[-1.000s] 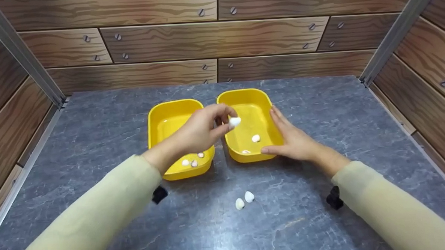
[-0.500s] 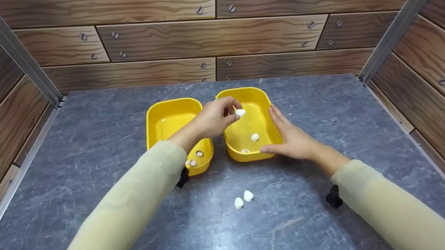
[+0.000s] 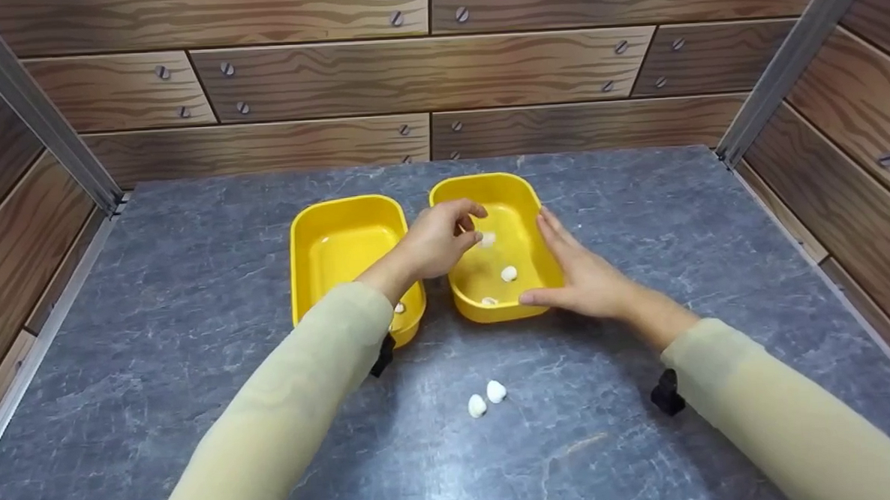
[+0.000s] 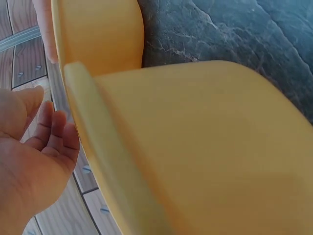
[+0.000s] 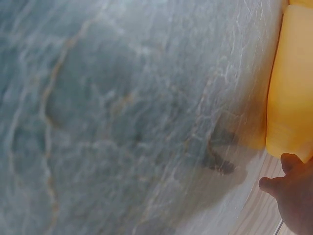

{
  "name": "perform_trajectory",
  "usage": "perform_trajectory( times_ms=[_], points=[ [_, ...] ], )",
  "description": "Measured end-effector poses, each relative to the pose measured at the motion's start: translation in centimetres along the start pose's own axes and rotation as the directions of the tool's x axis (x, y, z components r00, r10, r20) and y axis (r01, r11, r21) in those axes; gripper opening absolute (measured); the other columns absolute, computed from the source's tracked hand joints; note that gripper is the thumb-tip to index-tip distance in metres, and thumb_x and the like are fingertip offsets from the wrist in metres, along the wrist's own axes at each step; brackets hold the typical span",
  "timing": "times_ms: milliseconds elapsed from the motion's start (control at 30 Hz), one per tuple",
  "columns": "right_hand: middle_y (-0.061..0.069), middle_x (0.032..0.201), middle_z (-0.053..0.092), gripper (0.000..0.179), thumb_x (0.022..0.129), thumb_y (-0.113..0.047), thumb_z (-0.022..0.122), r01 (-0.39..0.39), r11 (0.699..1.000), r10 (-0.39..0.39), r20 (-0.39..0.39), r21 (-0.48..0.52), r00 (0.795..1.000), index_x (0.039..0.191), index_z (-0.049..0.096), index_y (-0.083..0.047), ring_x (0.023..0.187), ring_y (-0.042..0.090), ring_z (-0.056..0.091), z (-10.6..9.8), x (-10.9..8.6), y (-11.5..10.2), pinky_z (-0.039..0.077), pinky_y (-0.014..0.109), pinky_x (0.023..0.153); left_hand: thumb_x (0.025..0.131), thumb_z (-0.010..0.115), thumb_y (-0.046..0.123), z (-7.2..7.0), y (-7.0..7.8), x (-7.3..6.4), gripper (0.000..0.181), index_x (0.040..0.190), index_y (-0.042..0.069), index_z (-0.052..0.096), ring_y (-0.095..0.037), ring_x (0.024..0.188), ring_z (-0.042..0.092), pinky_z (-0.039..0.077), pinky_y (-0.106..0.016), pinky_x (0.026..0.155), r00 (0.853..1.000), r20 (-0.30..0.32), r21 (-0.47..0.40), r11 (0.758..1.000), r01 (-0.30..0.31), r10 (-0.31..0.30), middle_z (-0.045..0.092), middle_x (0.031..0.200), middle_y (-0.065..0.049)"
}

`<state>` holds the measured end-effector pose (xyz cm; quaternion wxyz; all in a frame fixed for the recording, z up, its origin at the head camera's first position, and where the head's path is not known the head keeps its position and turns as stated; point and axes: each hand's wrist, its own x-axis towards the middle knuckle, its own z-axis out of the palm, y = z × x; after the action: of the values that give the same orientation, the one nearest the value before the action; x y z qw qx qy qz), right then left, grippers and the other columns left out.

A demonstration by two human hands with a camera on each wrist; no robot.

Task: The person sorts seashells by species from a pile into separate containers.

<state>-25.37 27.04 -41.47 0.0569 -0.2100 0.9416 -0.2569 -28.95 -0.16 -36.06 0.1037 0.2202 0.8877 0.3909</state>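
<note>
My left hand (image 3: 438, 239) hovers over the left rim of the right yellow bin (image 3: 518, 194), thumb and fingertips apart. Just off its thumb is a blurred white seashell (image 3: 487, 239), in mid-air over that bin. Two more pale shells lie in this bin, one a rounded white shell (image 3: 508, 273) and one by the near wall. My right hand (image 3: 593, 282) rests against the bin's right side with straight fingers, its thumb at the near rim. In the left wrist view, the fingers (image 4: 54, 129) of my left hand are loosely bent and hold nothing.
The left yellow bin (image 3: 301, 234) stands beside the right one; a small shell (image 3: 399, 307) shows in it, and my left forearm covers its near part. Two white shells (image 3: 487, 398) lie on the grey marbled table (image 3: 611, 438) in front. Wood-patterned walls (image 3: 430, 74) enclose the back and sides.
My left hand has moved right and farther over the right bin, and its fingers have let go of the white shell, which drops. My right hand has stayed at the bin's side.
</note>
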Motion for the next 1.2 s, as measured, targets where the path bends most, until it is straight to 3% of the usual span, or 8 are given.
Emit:
perform_trajectory(
  times_ms=[233, 367, 500, 633, 800, 933, 1200],
  points=[
    [0.002, 0.177, -0.013, 0.124, 0.09, -0.058, 0.079, 0.002, 1.0, -0.002, 0.004, 0.007, 1.0, 0.171, -0.001, -0.01, 0.16, 0.042, 0.012, -0.1, -0.1, 0.0, 0.019, 0.064, 0.124, 0.109, 0.064, 0.016, -0.6, 0.3, -0.7, 0.033, 0.142, 0.011, 0.064, -0.021, 0.103, 0.059, 0.054, -0.031, 0.088, 0.998, -0.041, 0.005, 0.999, -0.051, 0.051, 0.064, 0.115, -0.006],
    [0.003, 0.177, -0.013, 0.123, 0.09, -0.058, 0.079, 0.001, 1.0, -0.001, 0.006, 0.005, 1.0, 0.171, -0.001, -0.01, 0.16, 0.043, 0.013, -0.2, -0.1, 0.0, 0.02, 0.065, 0.124, 0.108, 0.065, 0.016, -1.3, 1.1, -2.0, 0.034, 0.141, 0.011, 0.064, -0.02, 0.103, 0.059, 0.054, -0.03, 0.088, 0.995, -0.052, -0.034, 0.995, -0.09, 0.088, 0.064, 0.113, -0.005],
    [0.004, 0.178, -0.011, 0.124, 0.09, -0.06, 0.078, 0.001, 1.0, -0.001, 0.007, 0.003, 1.0, 0.171, 0.0, -0.01, 0.159, 0.045, 0.016, -0.2, -0.1, 0.1, 0.021, 0.066, 0.123, 0.107, 0.066, 0.016, -1.7, 2.5, -3.8, 0.034, 0.14, 0.011, 0.064, -0.019, 0.106, 0.061, 0.054, -0.03, 0.092, 0.986, -0.04, -0.063, 0.984, -0.167, 0.164, 0.066, 0.115, -0.004],
    [0.007, 0.178, -0.01, 0.123, 0.091, -0.061, 0.078, 0.008, 1.0, -0.008, 0.006, 0.001, 1.0, 0.171, 0.0, -0.01, 0.159, 0.045, 0.017, -0.2, -0.1, 0.1, 0.023, 0.066, 0.123, 0.107, 0.067, 0.015, -1.6, 3.9, -5.9, 0.032, 0.139, 0.009, 0.065, -0.017, 0.107, 0.062, 0.053, -0.029, 0.095, 0.962, -0.013, -0.072, 0.96, -0.272, 0.272, 0.068, 0.117, -0.005],
    [0.006, 0.178, -0.01, 0.122, 0.091, -0.06, 0.078, 0.021, 1.0, -0.021, -0.001, -0.003, 1.0, 0.171, 0.001, -0.008, 0.159, 0.045, 0.017, -0.3, -0.1, 0.1, 0.023, 0.066, 0.123, 0.106, 0.068, 0.012, -1.3, 5.1, -8.2, 0.029, 0.134, 0.006, 0.068, -0.016, 0.102, 0.062, 0.054, -0.028, 0.089, 0.919, -0.009, -0.096, 0.914, -0.394, 0.395, 0.069, 0.112, -0.005],
    [0.005, 0.178, -0.01, 0.123, 0.091, -0.061, 0.078, 0.028, 1.0, -0.028, -0.004, -0.011, 1.0, 0.171, 0.001, -0.006, 0.158, 0.046, 0.018, -0.3, -0.1, 0.1, 0.024, 0.067, 0.122, 0.105, 0.068, 0.012, -1.0, 5.5, -10.0, 0.028, 0.133, 0.006, 0.069, -0.013, 0.1, 0.061, 0.055, -0.029, 0.086, 0.9, 0.0, -0.121, 0.893, -0.433, 0.437, 0.069, 0.111, -0.004],
    [0.005, 0.178, -0.01, 0.125, 0.09, -0.065, 0.076, 0.021, 1.0, -0.021, 0.002, -0.012, 1.0, 0.171, 0.0, -0.007, 0.159, 0.045, 0.016, -0.3, -0.1, 0.1, 0.022, 0.065, 0.123, 0.103, 0.072, 0.013, 0.5, 4.7, -13.2, 0.028, 0.131, 0.008, 0.071, -0.011, 0.099, 0.062, 0.057, -0.033, 0.087, 0.883, 0.058, -0.135, 0.88, -0.455, 0.465, 0.07, 0.11, 0.0]
  ],
)
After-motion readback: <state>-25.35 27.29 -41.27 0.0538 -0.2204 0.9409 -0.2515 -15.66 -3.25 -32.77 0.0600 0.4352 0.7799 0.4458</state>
